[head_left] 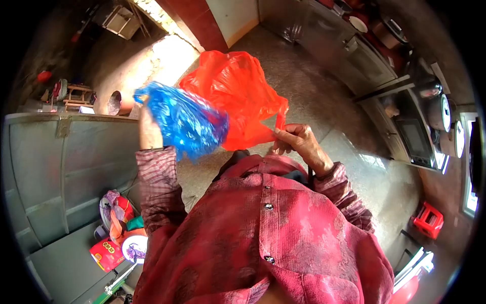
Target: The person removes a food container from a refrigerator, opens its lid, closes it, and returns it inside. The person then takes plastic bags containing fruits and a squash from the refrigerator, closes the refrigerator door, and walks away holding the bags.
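Observation:
A thin red plastic bag (pixel 235 96) hangs puffed out in front of my body. My right hand (pixel 306 144) pinches its edge near a handle loop between thumb and fingers. To the left, a crumpled blue plastic bag (pixel 185 119) is gripped by my left hand (pixel 149 126), whose fingers are mostly covered by the plastic. The blue bag overlaps the left side of the red one, and I cannot tell whether anything is inside either bag.
A grey metal-panelled partition (pixel 76 167) stands at left. Below it are a red box (pixel 107 255) and a white bowl (pixel 134 248) with purple scraps. At right are kitchen cabinets (pixel 364 58), pots (pixel 439 112) and a red stool (pixel 428 221) on the floor.

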Demonstrator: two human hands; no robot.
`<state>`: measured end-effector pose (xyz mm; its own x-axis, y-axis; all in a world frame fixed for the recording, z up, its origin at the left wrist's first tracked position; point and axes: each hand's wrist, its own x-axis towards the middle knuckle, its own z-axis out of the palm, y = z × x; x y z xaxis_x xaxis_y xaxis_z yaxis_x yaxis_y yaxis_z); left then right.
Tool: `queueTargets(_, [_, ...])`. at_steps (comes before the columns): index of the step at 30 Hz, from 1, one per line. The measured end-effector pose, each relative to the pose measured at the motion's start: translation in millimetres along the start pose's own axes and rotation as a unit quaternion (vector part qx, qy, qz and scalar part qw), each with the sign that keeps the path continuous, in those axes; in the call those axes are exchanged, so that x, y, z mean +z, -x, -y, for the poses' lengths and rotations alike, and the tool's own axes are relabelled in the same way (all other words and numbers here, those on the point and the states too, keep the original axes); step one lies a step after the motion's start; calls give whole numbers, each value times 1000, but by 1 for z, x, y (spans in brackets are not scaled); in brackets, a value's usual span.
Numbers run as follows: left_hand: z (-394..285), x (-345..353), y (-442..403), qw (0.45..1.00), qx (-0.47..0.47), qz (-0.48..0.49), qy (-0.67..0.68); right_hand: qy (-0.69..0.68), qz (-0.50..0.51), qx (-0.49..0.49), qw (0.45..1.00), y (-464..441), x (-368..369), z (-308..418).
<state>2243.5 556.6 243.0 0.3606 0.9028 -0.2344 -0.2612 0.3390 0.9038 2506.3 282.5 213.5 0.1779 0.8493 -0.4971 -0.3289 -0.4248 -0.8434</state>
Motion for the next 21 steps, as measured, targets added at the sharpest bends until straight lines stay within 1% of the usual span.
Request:
queueTargets(1, [-30,29,22,975,143,70,-154,0,1,0,1000,-2,8,3])
queueTargets(2, [-46,19,17,983,129,7,-128,5,15,13,1000,-4,17,7])
queueTargets(4, [-92,37,20,943,190,36,-272,-11,36,34,999,-6,28,10])
queueTargets(5, [-108,34,19,925,266,71,-264,-6,41,36,998,-5,30,11])
queueTargets(6, [-120,61,32,871,355,74,-331,-11,44,31,998,-3,32,13])
queueTargets(7, [-123,85,44,805,437,74,-395,-14,48,26,998,-1,35,16])
queueTargets(8, [-112,78,36,886,388,103,-233,-6,53,28,998,4,39,21])
queueTargets(9, [-92,73,23,928,321,156,-108,-3,45,31,999,12,41,26])
queueTargets(10, [-72,67,9,949,248,191,24,-1,36,34,999,18,43,29])
queueTargets(11, [-50,78,7,967,161,168,108,6,39,36,999,23,44,26])
queueTargets(12, [-23,96,17,981,63,120,138,-4,29,20,999,30,44,22])
queueTargets(13, [3,107,26,987,-8,108,116,-16,19,4,1000,37,45,19])
queueTargets(14, [33,116,32,990,-52,122,48,10,1,1,1000,45,44,21])
queueTargets(15, [71,117,34,985,-36,163,-48,12,-1,2,1000,52,43,20])
queueTargets(16, [93,109,39,933,-119,286,-183,-6,-9,2,1000,58,42,19])
queueTargets(17, [119,102,43,841,-197,397,-310,-25,-17,2,1000,64,38,20])
queueTargets(18, [175,87,37,770,-159,518,-338,-68,-6,9,998,70,40,26])
queueTargets(19, [228,67,33,682,-113,627,-358,-64,-9,9,998,77,51,30])
queueTargets(20, [261,64,40,674,-245,622,-314,-61,-7,25,998,82,56,34])
queueTargets(21, [265,69,40,675,-243,622,-312,-58,-5,41,997,84,56,37])
